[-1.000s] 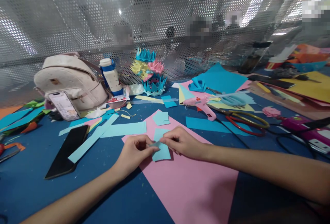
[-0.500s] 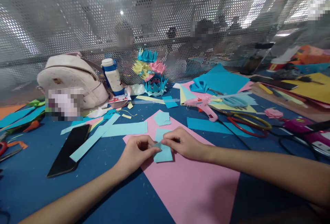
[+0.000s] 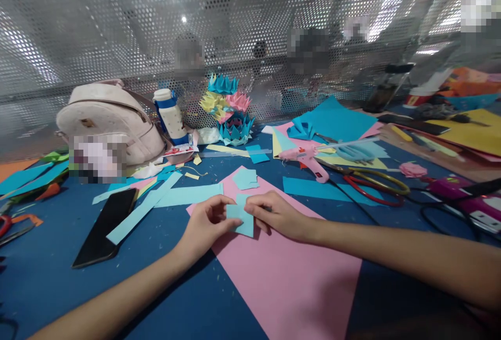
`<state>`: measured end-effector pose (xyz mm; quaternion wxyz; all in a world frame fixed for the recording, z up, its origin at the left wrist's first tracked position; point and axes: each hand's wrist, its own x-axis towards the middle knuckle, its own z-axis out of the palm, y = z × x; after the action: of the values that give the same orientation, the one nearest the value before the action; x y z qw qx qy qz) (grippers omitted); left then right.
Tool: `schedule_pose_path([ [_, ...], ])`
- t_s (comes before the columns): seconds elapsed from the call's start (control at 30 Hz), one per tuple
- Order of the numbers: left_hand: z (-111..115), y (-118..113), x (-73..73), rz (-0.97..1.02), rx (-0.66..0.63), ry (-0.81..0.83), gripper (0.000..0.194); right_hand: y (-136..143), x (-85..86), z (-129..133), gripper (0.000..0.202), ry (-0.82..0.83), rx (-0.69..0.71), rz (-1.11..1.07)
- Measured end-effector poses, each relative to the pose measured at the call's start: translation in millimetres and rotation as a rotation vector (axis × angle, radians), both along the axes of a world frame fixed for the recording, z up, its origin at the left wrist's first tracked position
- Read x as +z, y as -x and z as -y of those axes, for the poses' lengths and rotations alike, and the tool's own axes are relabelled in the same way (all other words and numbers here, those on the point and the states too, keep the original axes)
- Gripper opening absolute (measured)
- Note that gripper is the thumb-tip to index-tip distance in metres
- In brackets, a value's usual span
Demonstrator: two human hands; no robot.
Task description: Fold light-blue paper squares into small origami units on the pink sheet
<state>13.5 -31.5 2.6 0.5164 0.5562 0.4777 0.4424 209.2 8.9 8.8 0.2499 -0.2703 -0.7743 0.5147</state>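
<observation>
Between my two hands is a small light-blue paper square (image 3: 241, 221), held over a pink paper sheet (image 3: 289, 272). My left hand (image 3: 207, 221) pinches its left side between thumb and fingers. At its right edge my right hand (image 3: 276, 216) grips it, with the fingers curled. Part of another light-blue piece shows just behind the square; whether it is separate I cannot tell. Beyond my hands, cut light-blue pieces (image 3: 245, 178) lie on the pink sheet's far corner.
A pink glue gun (image 3: 307, 160), red-handled scissors (image 3: 373, 191) and a blue strip (image 3: 332, 190) lie to the right. Light-blue strips (image 3: 144, 208) and a black phone (image 3: 105, 228) lie left. Behind stand folded-paper flowers (image 3: 235, 126), a bottle (image 3: 170, 116) and a backpack (image 3: 113, 116).
The light-blue paper between my hands has turned and now faces me as a flatter, raised square. Both hands have stayed almost in place, still holding it.
</observation>
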Motion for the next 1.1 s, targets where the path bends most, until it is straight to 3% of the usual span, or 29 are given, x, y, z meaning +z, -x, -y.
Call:
schedule_pose_path([
  [0.13,-1.9,2.4,-3.4,0.057,-0.004,0.038,0.028,-0.8,0.2,0.2,0.036,0.036,0.03,-0.099],
  [0.33,-4.1,5.3,-6.8,0.145,-0.03,0.05,0.031,-0.6,4.9,-2.0,0.027,-0.152,-0.043,-0.139],
  [0.77,-3.7,5.2,-4.3,0.134,0.041,0.037,0.03,0.5,1.9,-4.9,0.029,-0.082,-0.032,-0.072],
  [1.1,-1.9,4.5,-2.3,0.099,0.125,0.053,0.025,3.7,1.0,-3.2,0.028,0.048,-0.124,-0.08],
])
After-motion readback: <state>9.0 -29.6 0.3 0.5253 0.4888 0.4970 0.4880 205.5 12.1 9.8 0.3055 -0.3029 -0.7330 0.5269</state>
